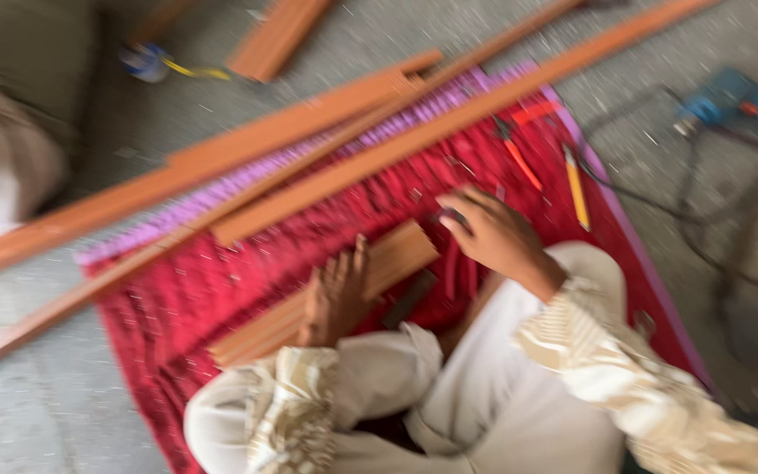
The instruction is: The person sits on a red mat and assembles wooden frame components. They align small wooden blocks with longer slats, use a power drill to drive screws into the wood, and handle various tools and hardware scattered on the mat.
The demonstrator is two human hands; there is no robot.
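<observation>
Wooden plank [326, 294] on red cloth [186, 290] | left hand [337, 298] flat on it, fingers spread | right hand [495, 235] fingers curled, hold unclear

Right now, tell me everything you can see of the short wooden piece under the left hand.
The short wooden piece is a flat, light brown board, apparently grooved lengthwise, though blur hides detail. It lies slanted on the red cloth before the seated person's knees. The left hand presses flat on it; the right hand is at its upper end, holding something small and dark.
</observation>
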